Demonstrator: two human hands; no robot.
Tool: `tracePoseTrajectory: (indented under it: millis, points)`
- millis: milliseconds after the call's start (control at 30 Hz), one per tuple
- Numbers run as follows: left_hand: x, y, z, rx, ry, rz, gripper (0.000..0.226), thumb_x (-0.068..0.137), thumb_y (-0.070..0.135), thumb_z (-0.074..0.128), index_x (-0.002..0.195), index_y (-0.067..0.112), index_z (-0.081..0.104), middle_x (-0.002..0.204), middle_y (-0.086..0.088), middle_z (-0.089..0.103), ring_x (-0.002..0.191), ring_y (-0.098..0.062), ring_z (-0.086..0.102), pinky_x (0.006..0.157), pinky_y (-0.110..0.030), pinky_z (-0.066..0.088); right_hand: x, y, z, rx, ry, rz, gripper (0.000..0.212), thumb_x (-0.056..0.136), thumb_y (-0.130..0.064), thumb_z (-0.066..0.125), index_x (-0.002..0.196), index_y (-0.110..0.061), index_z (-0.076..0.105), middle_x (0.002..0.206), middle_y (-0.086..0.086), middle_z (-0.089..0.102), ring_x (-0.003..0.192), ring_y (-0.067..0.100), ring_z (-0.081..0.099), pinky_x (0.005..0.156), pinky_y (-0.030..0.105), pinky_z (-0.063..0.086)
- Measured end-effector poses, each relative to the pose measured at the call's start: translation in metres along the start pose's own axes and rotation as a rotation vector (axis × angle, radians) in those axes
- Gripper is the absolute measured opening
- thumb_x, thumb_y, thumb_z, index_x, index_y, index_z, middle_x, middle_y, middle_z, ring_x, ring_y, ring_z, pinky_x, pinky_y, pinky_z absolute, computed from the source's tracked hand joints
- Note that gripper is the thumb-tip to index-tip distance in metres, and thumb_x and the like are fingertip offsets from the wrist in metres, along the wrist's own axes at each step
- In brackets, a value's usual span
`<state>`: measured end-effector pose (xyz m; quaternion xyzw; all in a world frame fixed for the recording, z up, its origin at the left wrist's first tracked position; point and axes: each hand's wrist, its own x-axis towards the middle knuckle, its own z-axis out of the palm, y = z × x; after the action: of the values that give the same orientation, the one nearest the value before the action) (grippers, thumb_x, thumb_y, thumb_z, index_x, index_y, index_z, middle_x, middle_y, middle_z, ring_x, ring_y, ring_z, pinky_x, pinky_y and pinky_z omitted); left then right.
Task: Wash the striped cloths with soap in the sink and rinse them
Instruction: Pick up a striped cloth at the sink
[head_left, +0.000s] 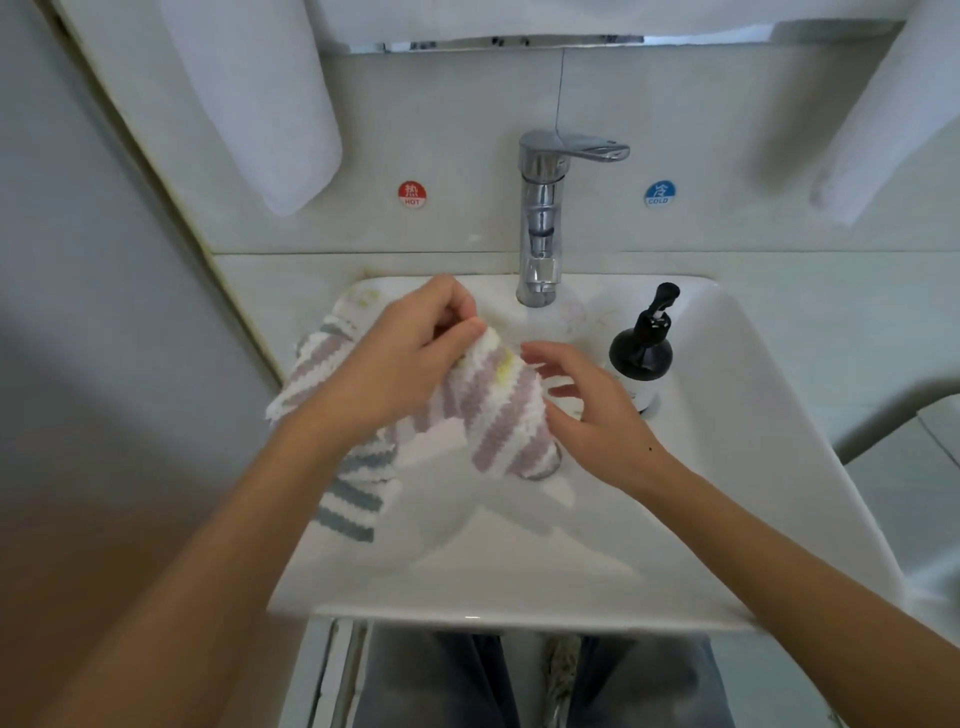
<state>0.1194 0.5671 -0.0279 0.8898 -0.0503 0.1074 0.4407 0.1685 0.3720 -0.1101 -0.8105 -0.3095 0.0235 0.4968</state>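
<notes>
Two hands work striped cloths over the white rectangular ceramic sink (769, 467).

I see a pink-and-white striped fluffy cloth (498, 410) held up over the sink's basin, a grey-and-white striped cloth (353, 499) draped over the sink's left rim, and another pink-striped piece (322, 358) lying at its left back corner. My left hand (395, 364) pinches the pink cloth's top edge; my right hand (592, 410) touches its right side with loosely spread fingers. A black pump soap bottle (641, 353) stands on the sink's right back ledge, beside the chrome tap (543, 218).
</notes>
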Motion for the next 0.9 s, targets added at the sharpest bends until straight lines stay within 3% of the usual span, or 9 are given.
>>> tracePoseTrajectory:
  millis: [167, 267, 367, 467, 533, 633, 733, 800, 900]
  points:
    - [0.037, -0.005, 0.036, -0.25, -0.107, -0.076, 0.018, 0.094, 0.004, 0.058, 0.083, 0.017, 0.058, 0.069, 0.006, 0.058, 0.057, 0.003, 0.052, 0.057, -0.012, 0.04, 0.008, -0.003, -0.017, 0.317, -0.016, 0.088, 0.05, 0.071, -0.014, 0.058, 0.12, -0.025, 0.058, 0.118, -0.013, 0.064, 0.11, 0.004, 0.06, 0.091, 0.02, 0.047]
    - [0.046, -0.014, 0.046, -0.356, -0.182, -0.124, 0.018, 0.094, 0.001, 0.057, 0.091, 0.018, 0.064, 0.072, 0.007, 0.065, 0.065, 0.0, 0.059, 0.064, -0.013, 0.045, 0.013, -0.001, -0.026, 0.488, -0.034, 0.165, 0.06, 0.059, -0.001, 0.047, 0.114, -0.019, 0.06, 0.11, 0.001, 0.066, 0.103, 0.008, 0.063, 0.084, 0.022, 0.051]
    - [0.049, -0.021, 0.047, -0.424, -0.25, -0.13, 0.023, 0.094, -0.002, 0.056, 0.101, 0.017, 0.065, 0.078, 0.003, 0.067, 0.072, -0.005, 0.063, 0.068, -0.014, 0.049, 0.016, -0.001, -0.028, 0.558, 0.015, 0.252, 0.044, 0.069, -0.01, 0.052, 0.11, -0.018, 0.063, 0.101, 0.004, 0.067, 0.093, 0.009, 0.063, 0.083, 0.022, 0.049]
    - [0.049, -0.027, 0.045, -0.432, -0.301, -0.127, 0.027, 0.093, -0.004, 0.056, 0.108, 0.017, 0.065, 0.082, 0.003, 0.07, 0.079, -0.005, 0.065, 0.071, -0.013, 0.048, 0.018, -0.001, -0.026, 0.463, 0.044, 0.301, 0.026, 0.077, -0.027, 0.063, 0.102, -0.022, 0.067, 0.091, 0.005, 0.068, 0.086, 0.012, 0.063, 0.078, 0.024, 0.049]
    - [0.047, -0.031, 0.044, -0.428, -0.321, -0.126, 0.029, 0.093, -0.004, 0.055, 0.113, 0.016, 0.064, 0.087, 0.001, 0.072, 0.083, -0.008, 0.067, 0.075, -0.015, 0.049, 0.018, 0.001, -0.024, 0.392, 0.028, 0.302, 0.016, 0.086, -0.02, 0.069, 0.101, -0.014, 0.069, 0.088, 0.013, 0.067, 0.083, 0.018, 0.062, 0.077, 0.029, 0.05]
    - [0.046, -0.034, 0.046, -0.435, -0.307, -0.13, 0.031, 0.093, -0.005, 0.056, 0.116, 0.014, 0.064, 0.09, -0.002, 0.072, 0.082, -0.008, 0.066, 0.075, -0.016, 0.049, 0.018, 0.0, -0.023, 0.35, 0.019, 0.311, 0.002, 0.09, -0.008, 0.067, 0.092, -0.007, 0.066, 0.081, 0.009, 0.064, 0.076, 0.024, 0.058, 0.07, 0.029, 0.047]
    - [0.045, -0.037, 0.054, -0.434, -0.266, -0.126, 0.031, 0.091, -0.004, 0.059, 0.113, 0.017, 0.065, 0.093, 0.002, 0.07, 0.081, -0.01, 0.062, 0.073, -0.016, 0.049, 0.018, 0.0, -0.024, 0.387, 0.038, 0.31, 0.011, 0.09, -0.002, 0.064, 0.082, -0.009, 0.059, 0.075, 0.007, 0.059, 0.072, 0.025, 0.054, 0.068, 0.032, 0.044]
    - [0.045, -0.038, 0.06, -0.427, -0.242, -0.124, 0.027, 0.092, 0.002, 0.06, 0.109, 0.022, 0.065, 0.101, 0.005, 0.07, 0.091, -0.008, 0.065, 0.08, -0.018, 0.049, 0.017, -0.001, -0.025, 0.418, 0.054, 0.305, 0.011, 0.09, 0.0, 0.063, 0.083, -0.007, 0.058, 0.075, 0.008, 0.057, 0.072, 0.024, 0.054, 0.068, 0.034, 0.045]
    - [0.042, -0.036, 0.067, -0.474, -0.258, -0.133, 0.019, 0.094, 0.017, 0.06, 0.11, 0.025, 0.063, 0.112, 0.009, 0.068, 0.106, -0.002, 0.063, 0.09, -0.018, 0.048, 0.018, -0.004, -0.028, 0.465, 0.101, 0.297, 0.009, 0.09, 0.002, 0.062, 0.087, -0.004, 0.057, 0.075, 0.006, 0.056, 0.067, 0.011, 0.058, 0.064, 0.021, 0.049]
